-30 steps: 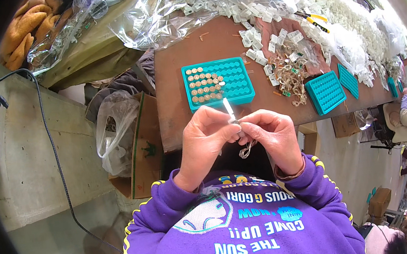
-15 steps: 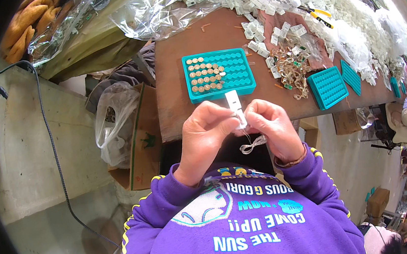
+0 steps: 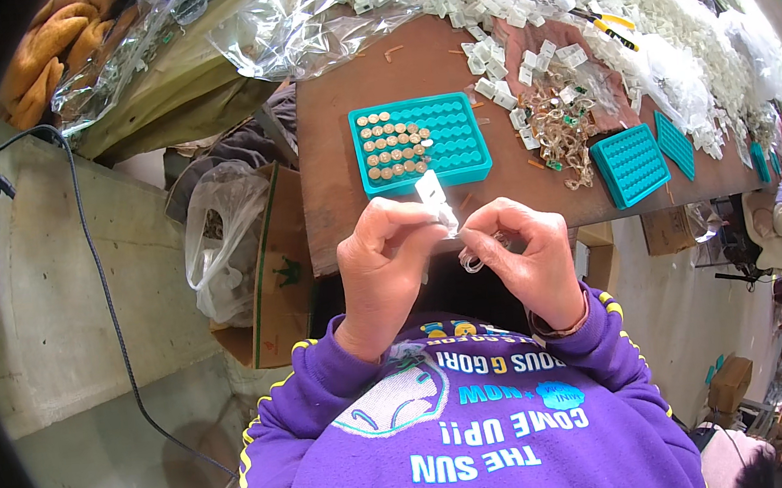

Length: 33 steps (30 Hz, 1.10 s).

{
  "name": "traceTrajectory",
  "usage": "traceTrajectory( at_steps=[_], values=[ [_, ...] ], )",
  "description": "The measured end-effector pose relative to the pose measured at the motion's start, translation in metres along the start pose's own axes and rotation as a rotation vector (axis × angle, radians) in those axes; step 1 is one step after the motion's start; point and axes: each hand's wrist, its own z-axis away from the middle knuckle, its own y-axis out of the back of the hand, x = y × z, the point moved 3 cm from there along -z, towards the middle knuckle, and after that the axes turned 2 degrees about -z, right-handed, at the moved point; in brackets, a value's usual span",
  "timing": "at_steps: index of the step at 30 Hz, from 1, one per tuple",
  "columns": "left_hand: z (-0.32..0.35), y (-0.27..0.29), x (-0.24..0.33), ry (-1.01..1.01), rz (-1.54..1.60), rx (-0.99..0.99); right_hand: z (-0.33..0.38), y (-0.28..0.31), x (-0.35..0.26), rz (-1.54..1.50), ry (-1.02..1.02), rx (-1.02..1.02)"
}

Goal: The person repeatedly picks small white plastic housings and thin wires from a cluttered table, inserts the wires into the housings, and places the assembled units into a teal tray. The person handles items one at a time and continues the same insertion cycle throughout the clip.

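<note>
A small white plastic battery case (image 3: 430, 188) tilts up from the pinched thumb and fingers of my left hand (image 3: 377, 269). My right hand (image 3: 534, 262) is closed too, its fingertips meeting the lower end of the case. A coiled, thin clear wire (image 3: 471, 260) shows at its fingers, partly hidden behind them. Just beyond both hands lies a teal tray (image 3: 474, 175) with rows of round hollows. Button cells (image 3: 386, 157) fill much of its left side, and a few sit loosely near its middle.
Right of the tray lies a pile of coiled wires (image 3: 563, 135), with white cases (image 3: 491, 62) heaped behind. More teal trays (image 3: 631, 168) rest near the table's right edge. Yellow-handled pliers (image 3: 615, 32) lie farther back. A cardboard box (image 3: 278, 299) with a plastic bag stands left.
The white case has shifted left and tilted more. My right hand has turned, and its fingertips have moved left and lower; the wire coil is now more covered by its fingers.
</note>
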Motion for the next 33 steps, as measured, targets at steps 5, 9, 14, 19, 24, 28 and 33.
traceTrajectory(
  at_steps=[5, 9, 14, 19, 24, 28, 33],
  values=[
    [-0.001, 0.0, -0.001, 0.034, 0.129, 0.001, 0.001, -0.007, 0.006, -0.298, -0.179, -0.052],
    [-0.001, -0.002, -0.003, 0.172, 0.312, 0.015, 0.001, -0.01, 0.003, -0.274, -0.147, -0.07],
    [-0.002, -0.001, -0.002, 0.088, 0.257, 0.047, 0.001, -0.014, -0.005, -0.051, -0.034, 0.025],
    [-0.001, 0.001, 0.002, -0.158, -0.038, 0.07, 0.001, -0.012, -0.014, 0.169, 0.164, 0.08],
    [0.001, 0.004, 0.002, -0.21, -0.15, 0.047, -0.002, -0.009, -0.014, 0.179, 0.18, 0.042],
    [0.0, 0.003, 0.002, -0.152, -0.007, 0.038, -0.002, -0.011, -0.007, -0.064, -0.002, 0.01],
    [0.0, -0.01, -0.002, 0.279, 0.616, -0.016, -0.003, -0.02, 0.004, -0.36, -0.072, -0.008]
  ],
)
